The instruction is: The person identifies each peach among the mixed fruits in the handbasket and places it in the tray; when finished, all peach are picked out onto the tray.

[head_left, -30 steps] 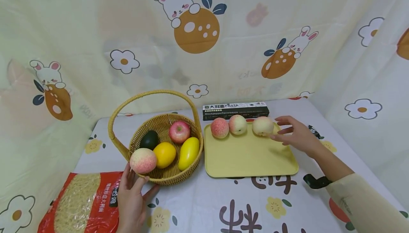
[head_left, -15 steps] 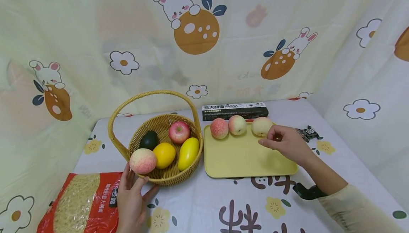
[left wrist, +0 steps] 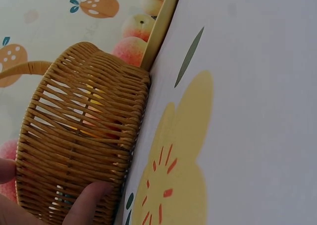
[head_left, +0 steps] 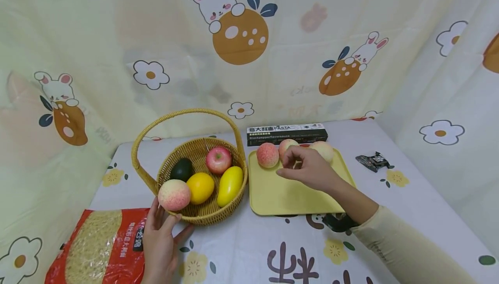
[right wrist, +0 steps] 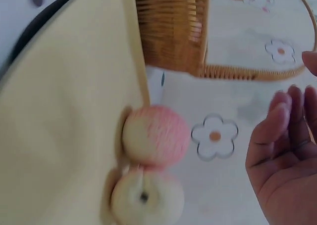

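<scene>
My left hand point(head_left: 161, 245) rests against the near left side of a wicker basket point(head_left: 212, 220), one fingertip at the rim and the thumb point(left wrist: 88, 202) flat on the wall in the left wrist view. Inside are a pinkish peach point(head_left: 174, 195) at the rim, an avocado point(head_left: 182, 170), a red apple point(head_left: 218, 160), a yellow lemon point(head_left: 200, 188) and a yellow mango point(head_left: 230, 186). My right hand point(head_left: 312, 169) hangs over a yellow tray point(head_left: 273, 201), fingers loosely bent around nothing. Along the tray's far edge lie a red peach point(head_left: 267, 155) and two paler peaches, one partly hidden by this hand.
A black pasta box point(head_left: 287, 136) lies behind the tray. To its right is a small black packet point(head_left: 374, 162). A red bag of pasta point(head_left: 97, 245) lies at the near left. A printed curtain point(head_left: 187, 98) stands behind the table.
My right hand has moved left, from beside the rightmost peach to over the middle of the tray, its fingers bending more. My left hand and the basket have stayed put.
</scene>
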A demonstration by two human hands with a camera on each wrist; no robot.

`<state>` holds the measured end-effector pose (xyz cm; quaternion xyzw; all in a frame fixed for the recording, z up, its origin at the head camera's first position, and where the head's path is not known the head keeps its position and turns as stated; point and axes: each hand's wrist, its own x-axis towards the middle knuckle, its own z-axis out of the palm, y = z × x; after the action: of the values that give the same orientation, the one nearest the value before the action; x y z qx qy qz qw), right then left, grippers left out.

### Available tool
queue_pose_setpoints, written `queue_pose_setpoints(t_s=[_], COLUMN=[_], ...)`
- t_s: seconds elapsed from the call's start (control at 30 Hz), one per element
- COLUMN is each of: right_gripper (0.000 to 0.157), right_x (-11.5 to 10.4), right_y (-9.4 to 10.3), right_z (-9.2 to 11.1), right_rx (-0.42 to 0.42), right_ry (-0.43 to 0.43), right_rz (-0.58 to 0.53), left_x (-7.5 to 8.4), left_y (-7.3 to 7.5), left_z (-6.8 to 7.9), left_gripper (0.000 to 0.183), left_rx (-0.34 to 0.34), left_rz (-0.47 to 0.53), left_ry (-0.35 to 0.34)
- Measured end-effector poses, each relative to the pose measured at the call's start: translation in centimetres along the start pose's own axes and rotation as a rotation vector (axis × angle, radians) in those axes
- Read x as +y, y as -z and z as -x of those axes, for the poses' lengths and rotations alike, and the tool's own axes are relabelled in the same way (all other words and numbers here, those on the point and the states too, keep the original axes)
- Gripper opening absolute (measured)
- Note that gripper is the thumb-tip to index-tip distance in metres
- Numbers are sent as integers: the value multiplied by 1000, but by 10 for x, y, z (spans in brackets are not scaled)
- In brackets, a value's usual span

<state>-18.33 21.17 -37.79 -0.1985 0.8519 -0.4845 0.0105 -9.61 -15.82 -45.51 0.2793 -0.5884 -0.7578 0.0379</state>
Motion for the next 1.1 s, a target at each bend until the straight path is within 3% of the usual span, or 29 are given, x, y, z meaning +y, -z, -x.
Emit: queue_pose_setpoints(t_s=[0.1, 0.27, 0.37, 0.67, 0.8, 0.97, 1.1], right_gripper=[29, 65, 78, 87, 94, 97, 95], right_x=[-8, -19, -26, -48, -57, -68, -74], right_y=[-10, -24, -35, -69, -84, -101, -116], right_z=[-15, -35, -44, -71, -81, -92, -99], right_rx=[-71, -194, -255, -432, -502, -536, -578], right_ry=[10, 27, 50, 67, 45, 19, -23], right_rz=[-11, -38, -48, -123, -105, -71, -124], left_x=[1, 2, 3, 3, 2, 1, 2], left_y=[-1, -3, -4, -2, -1, -1, -1], left_z=[-1, -1, -1, 0, 1, 2, 2], left_gripper=[90, 90, 91, 90, 91, 91, 91], left_rx=[3, -8, -11, -17, -20, -9, -3], left_rz=[4, 12, 10, 12, 16, 6, -2], left_ry=[0, -3, -5, 17, 22, 15, 15])
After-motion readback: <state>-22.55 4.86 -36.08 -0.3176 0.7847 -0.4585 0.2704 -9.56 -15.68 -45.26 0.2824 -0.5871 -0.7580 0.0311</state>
